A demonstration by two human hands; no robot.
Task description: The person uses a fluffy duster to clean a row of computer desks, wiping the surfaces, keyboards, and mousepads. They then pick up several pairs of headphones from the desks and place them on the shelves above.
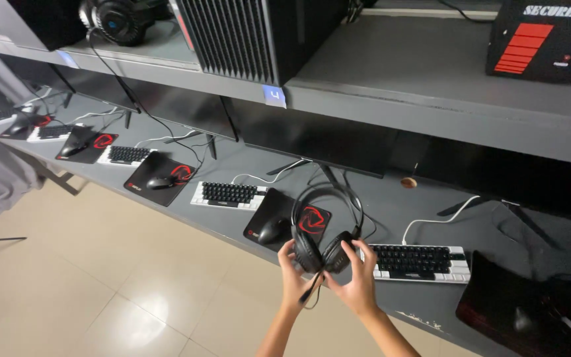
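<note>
While your left hand [293, 276] and right hand [358, 281] each close a grip on one earcup of the black headset [324, 248], held above the worktop [424, 307] edge, keep its cable untangled from the keyboard [421, 262] just right.

A: Inventory on the counter [186, 221]?
B: Keyboards, five: the nearest [419, 262]. Mouse pads, five: one [287, 218]. Headsets, two: one held [325, 231], one shelved [115, 18]. Hands, two.
</note>
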